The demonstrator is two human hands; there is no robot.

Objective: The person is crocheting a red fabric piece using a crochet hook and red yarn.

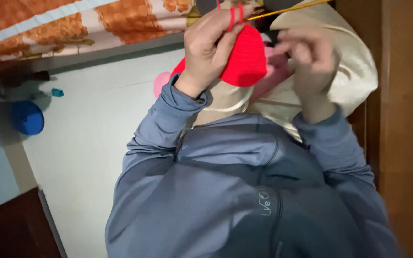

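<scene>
left hand (213, 48): your fingers closed on the red crochet piece (244, 59), yarn (235, 14) looped over them.
right hand (311, 64): blurred; grip unclear, beside the hook (288, 9).
behind: cream cloth (354, 62), blue ball (27, 118).

— Over on the far left? Blue round lid-like object (27, 117), lying on the pale floor (92, 143). Small teal piece (57, 92) just above it, apart.

— And along the top? Orange floral bedcover (63, 21) with a white stripe, hanging over a grey edge.

— Behind the middle? Cream satin cloth (354, 71), bunched and glossy. Pink round thing (160, 82) peeking out beside it, mostly hidden.

— Right side? Brown wooden panel (407, 119), running top to bottom.

— Bottom left corner? Dark wooden furniture (10, 229), edge only.

— Foreground? Blue-grey zip jacket (235, 191), filling the lower frame.
</scene>
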